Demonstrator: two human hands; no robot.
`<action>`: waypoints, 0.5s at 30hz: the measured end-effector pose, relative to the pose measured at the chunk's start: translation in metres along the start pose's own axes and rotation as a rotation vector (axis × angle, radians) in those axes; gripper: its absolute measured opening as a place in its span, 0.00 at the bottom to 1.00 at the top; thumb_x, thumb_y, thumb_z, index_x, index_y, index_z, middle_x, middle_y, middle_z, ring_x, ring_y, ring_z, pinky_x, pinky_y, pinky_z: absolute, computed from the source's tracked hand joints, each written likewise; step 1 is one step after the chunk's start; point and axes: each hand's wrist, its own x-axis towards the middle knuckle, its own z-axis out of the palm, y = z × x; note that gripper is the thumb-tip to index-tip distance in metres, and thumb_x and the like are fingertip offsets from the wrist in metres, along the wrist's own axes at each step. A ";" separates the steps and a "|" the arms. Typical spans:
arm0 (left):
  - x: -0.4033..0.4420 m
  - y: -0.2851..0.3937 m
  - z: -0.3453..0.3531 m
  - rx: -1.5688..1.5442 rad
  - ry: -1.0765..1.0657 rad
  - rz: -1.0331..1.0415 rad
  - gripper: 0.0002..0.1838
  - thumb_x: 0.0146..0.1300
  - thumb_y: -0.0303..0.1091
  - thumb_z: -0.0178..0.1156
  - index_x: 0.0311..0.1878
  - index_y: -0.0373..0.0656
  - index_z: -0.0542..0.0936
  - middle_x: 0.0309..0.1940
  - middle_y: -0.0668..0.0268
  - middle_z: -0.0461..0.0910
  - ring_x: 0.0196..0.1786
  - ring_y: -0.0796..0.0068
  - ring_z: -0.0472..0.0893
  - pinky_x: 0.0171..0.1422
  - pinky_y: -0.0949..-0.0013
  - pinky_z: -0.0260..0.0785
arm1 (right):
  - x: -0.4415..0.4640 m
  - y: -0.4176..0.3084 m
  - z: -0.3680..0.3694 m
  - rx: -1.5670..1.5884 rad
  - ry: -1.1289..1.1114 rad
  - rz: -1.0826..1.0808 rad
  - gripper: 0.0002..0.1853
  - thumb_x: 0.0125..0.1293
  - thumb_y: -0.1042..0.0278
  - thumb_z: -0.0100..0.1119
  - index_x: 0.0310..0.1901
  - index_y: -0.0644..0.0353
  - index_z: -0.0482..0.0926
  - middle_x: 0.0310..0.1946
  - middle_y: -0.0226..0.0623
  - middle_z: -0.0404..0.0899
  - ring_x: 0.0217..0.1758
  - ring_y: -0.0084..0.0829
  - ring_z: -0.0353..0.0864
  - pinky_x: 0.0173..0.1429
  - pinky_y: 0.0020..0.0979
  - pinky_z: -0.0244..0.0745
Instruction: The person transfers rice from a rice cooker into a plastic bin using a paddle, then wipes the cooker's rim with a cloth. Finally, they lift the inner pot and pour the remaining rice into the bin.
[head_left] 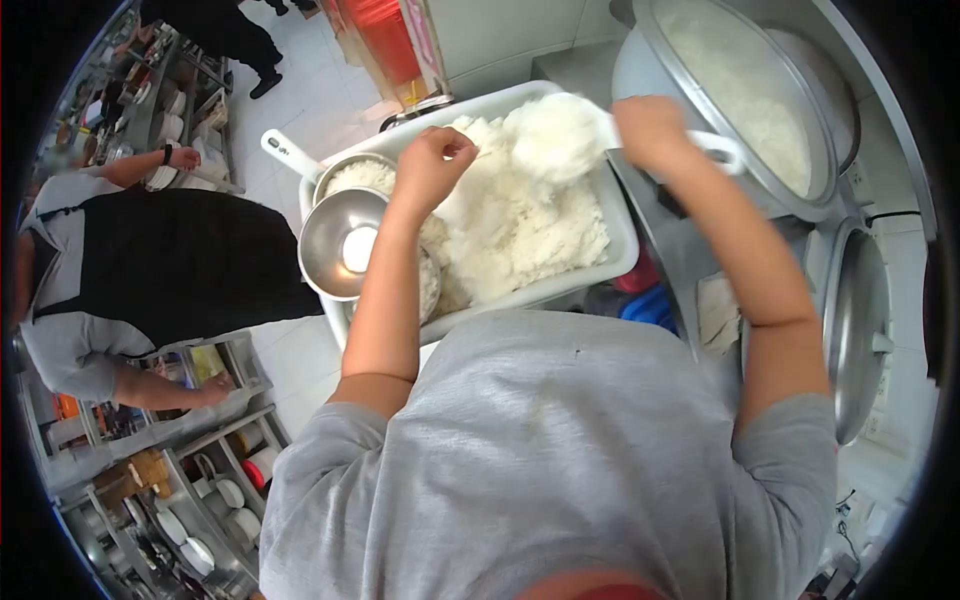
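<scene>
A large white tub in front of me holds a heap of cooked rice. My right hand is wrapped around the white handle of a rice paddle. Rice covers the paddle's blade over the tub's far right part. Above the rice, at the left, my left hand is closed with its thumb and fingertips together; what they hold, if anything, cannot be made out. Beside my left forearm, a metal bowl rests over other bowls with rice in them. A second white paddle sticks out past the tub's left corner.
At the right a big metal pot of rice is tilted toward me, with a large metal lid nearer. A folded cloth lies on the metal counter. A co-worker in a black apron stands left, by shelves of dishes.
</scene>
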 end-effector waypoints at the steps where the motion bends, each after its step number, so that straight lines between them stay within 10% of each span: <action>1: -0.003 -0.002 -0.002 0.085 -0.014 0.001 0.08 0.55 0.34 0.57 0.34 0.42 0.81 0.32 0.59 0.78 0.36 0.65 0.79 0.42 0.66 0.70 | 0.011 -0.024 0.036 0.034 0.007 0.021 0.08 0.49 0.75 0.55 0.34 0.61 0.78 0.30 0.45 0.81 0.34 0.43 0.82 0.36 0.40 0.75; 8: -0.040 -0.005 -0.025 0.036 0.064 0.059 0.06 0.51 0.27 0.58 0.32 0.39 0.80 0.31 0.59 0.77 0.32 0.65 0.78 0.41 0.66 0.70 | -0.037 -0.080 0.109 0.471 -0.054 0.123 0.16 0.61 0.72 0.41 0.50 0.64 0.68 0.31 0.50 0.80 0.36 0.51 0.80 0.39 0.46 0.73; 15: -0.051 -0.015 -0.042 -0.073 0.021 -0.117 0.10 0.53 0.28 0.57 0.38 0.39 0.81 0.27 0.58 0.80 0.30 0.67 0.79 0.40 0.68 0.71 | -0.082 -0.073 0.071 0.416 -0.121 0.228 0.13 0.65 0.65 0.40 0.46 0.63 0.70 0.31 0.50 0.79 0.35 0.50 0.79 0.40 0.46 0.73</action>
